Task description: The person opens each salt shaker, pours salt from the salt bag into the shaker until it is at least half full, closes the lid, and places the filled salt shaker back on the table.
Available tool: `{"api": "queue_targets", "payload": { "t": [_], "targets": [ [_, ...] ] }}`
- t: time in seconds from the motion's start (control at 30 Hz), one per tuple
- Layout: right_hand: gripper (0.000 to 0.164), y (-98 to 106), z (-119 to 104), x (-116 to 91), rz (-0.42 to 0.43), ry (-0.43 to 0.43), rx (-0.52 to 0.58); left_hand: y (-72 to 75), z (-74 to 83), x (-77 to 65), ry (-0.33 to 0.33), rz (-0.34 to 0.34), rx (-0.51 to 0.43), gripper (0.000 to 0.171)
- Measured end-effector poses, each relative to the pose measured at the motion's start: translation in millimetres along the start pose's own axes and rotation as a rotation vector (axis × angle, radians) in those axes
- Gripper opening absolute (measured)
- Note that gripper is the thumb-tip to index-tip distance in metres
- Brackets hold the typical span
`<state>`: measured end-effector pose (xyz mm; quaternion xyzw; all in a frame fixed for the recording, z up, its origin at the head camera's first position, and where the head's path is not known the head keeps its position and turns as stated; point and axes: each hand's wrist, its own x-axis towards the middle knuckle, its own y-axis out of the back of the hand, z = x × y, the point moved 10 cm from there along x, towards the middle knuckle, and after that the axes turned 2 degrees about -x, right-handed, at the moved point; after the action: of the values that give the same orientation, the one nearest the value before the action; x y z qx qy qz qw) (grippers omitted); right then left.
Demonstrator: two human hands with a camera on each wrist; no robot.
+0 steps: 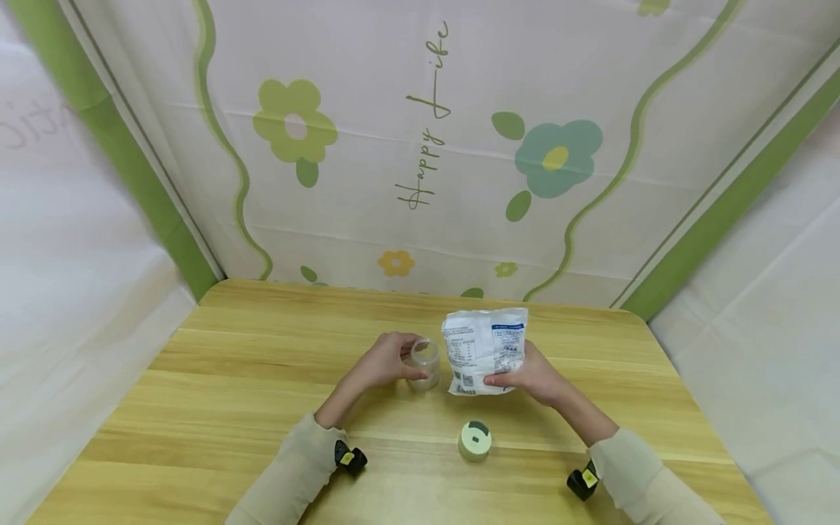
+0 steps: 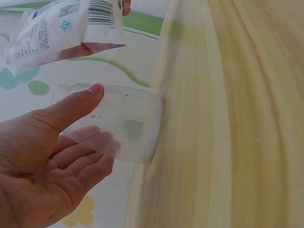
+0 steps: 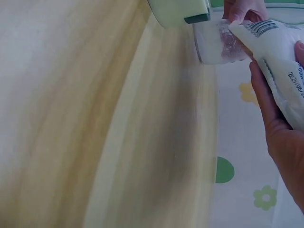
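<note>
Nearest the viewer, two pale sleeves [image 1: 289, 467] extend forward over the surface [image 1: 275, 408], each with a small black camera [image 1: 351, 459] at the wrist. Between the forearms, a round, pale green lid [image 1: 474, 446] rests on the surface; its upper face carries a dark green patch at the rim and a small dark mark at the centre. Beyond the lid, the left hand [image 1: 386, 361] grips a clear jar [image 1: 429, 370], the thumb on one side and the other fingers curled against the opposite side. The jar stands upright on the surface, mouth uncovered and facing up. To the right of the jar, the right hand [image 1: 534, 375] holds a white printed bag [image 1: 482, 346], pinching it between the thumb on its near face and the fingers behind. The bag is raised clear of the surface and tilted, with one corner close to the mouth of the jar; contact between bag and jar cannot be determined. Its printing includes a barcode [image 2: 100, 12] and a blue band. Behind the far edge of the surface hangs a white cloth [image 1: 367, 219] bearing a yellow-green flower [image 1: 311, 117], a blue-green flower [image 1: 531, 160] and the lettering "Happy Life" [image 1: 422, 169].
</note>
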<state>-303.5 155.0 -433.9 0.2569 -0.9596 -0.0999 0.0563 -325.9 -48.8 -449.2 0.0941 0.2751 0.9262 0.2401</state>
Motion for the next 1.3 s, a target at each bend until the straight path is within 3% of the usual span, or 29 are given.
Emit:
{"api": "queue_targets", "payload": {
  "t": [0.27,0.57,0.83,1.3],
  "targets": [
    [0.066,3.7,4.6,5.9,-0.043,-0.104,-0.116,-1.0,0.1,1.2,-0.006,-0.008,-0.013,0.060],
    [0.061,5.9,2.0,11.0,-0.071,-0.153,-0.192,-1.6,0.4,2.1,-0.011,-0.013,-0.010,0.059],
    [0.063,6.1,-6.3,15.7,-0.103,-0.135,-0.281,-1.2,0.7,2.4,-0.020,-0.008,0.005,0.059],
    [0.065,6.3,-15.5,20.1,-0.119,-0.149,-0.330,-1.2,0.7,2.9,-0.013,-0.009,0.011,0.057]
  ]
}}
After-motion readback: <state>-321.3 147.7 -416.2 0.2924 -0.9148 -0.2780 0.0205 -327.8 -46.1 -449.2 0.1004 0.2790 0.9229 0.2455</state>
